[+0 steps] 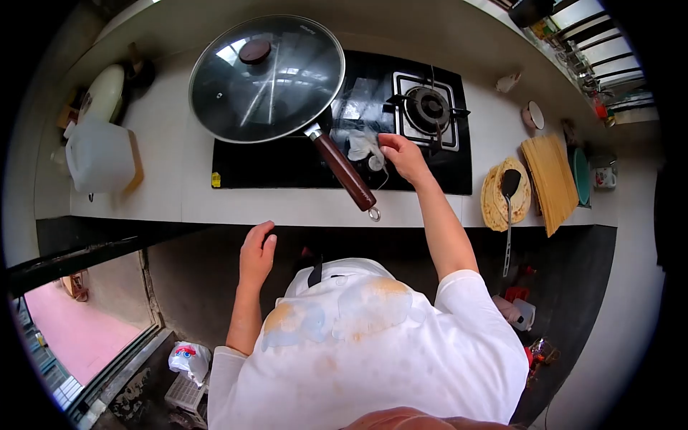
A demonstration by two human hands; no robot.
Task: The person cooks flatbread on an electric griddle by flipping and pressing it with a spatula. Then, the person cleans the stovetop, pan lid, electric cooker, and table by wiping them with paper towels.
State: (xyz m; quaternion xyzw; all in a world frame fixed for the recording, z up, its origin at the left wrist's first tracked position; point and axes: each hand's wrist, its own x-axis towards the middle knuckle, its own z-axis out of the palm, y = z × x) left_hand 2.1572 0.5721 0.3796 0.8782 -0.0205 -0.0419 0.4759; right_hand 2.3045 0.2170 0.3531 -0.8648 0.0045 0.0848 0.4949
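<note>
My right hand [403,156] is over the front of the black gas stove [287,168], its fingers closed at the edge of a crumpled white cloth or tissue [362,145]. Just below the cloth is a round stove knob [375,163]. My left hand [256,252] hangs in front of the counter edge, fingers apart and holding nothing. A large pan under a glass lid [269,86] covers the left burner, and its dark red handle [345,170] points toward me. The right burner [427,109] has nothing on it.
Flatbreads [494,197] with a black spatula [510,183] on top lie right of the stove, beside a slatted wooden board [550,179] and a green container [580,175]. A small bowl [532,115] stands behind. At the left is a white plastic jug [104,158].
</note>
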